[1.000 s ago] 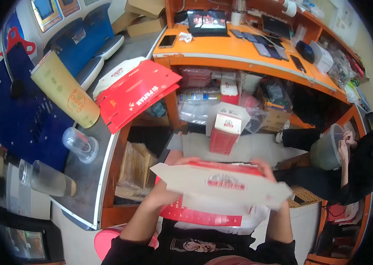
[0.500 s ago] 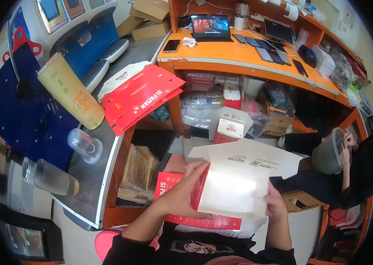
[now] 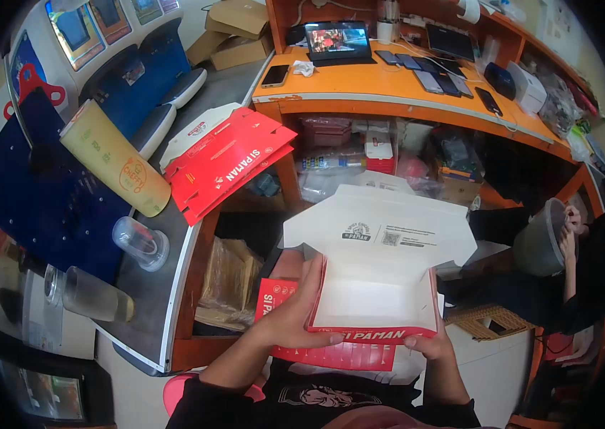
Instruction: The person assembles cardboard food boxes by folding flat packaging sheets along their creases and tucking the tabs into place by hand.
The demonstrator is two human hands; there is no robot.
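Note:
An open red and white carton (image 3: 374,292) is held over my lap, its white inside facing up and its printed lid raised at the far side. My left hand (image 3: 294,309) grips the left wall, thumb along the front. At the right front corner, my right hand (image 3: 434,344) holds the carton with its thumb on the front edge. Beneath it lie flat red carton sheets (image 3: 338,356) on my lap. More flat red sheets (image 3: 227,161) rest on the grey counter to the left.
The grey counter (image 3: 146,311) bears a yellow cup (image 3: 118,159), a clear plastic cup (image 3: 140,244) and a clear container (image 3: 96,294). Ahead, an orange desk (image 3: 359,89) holds a tablet (image 3: 338,41) and several phones. At right, a co-worker's hands (image 3: 571,232) hold a tub (image 3: 540,243).
The carton has turned from lid toward me to upright and open, its lid now raised behind it. My hands have shifted to its left wall and right front corner.

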